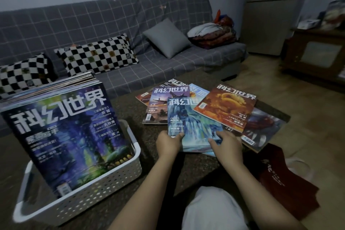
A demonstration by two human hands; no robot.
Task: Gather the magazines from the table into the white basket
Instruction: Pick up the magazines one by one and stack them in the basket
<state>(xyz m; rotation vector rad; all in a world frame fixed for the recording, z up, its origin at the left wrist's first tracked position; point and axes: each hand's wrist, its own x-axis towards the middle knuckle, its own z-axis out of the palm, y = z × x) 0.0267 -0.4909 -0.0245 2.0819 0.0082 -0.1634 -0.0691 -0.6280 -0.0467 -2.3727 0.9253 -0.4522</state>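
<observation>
- Both forearms reach forward over the dark surface (128,110), side by side, hands at the near edge of a fanned spread of magazines
- The left hand (168,143) pinches the near left corner of the blue-green magazine (188,123); its thumb lies on the cover and its fingers (180,135) curl round the edge
- The right hand (226,143) rests palm down on the near right part of the same cover, fingers spread and bent; whether they actually grip it I cannot tell
- That magazine lies on top of the spread, overlapping a purple magazine (164,102) to its left, while an orange magazine (226,106) overlaps its right side
- A dark red magazine (261,129) lies under the orange one, at the right end
- The white basket (89,192) stands on the surface at near left, well apart from the spread
- Inside it a stack of magazines (65,132) stands upright, leaning away, a blue-violet cover facing me
</observation>
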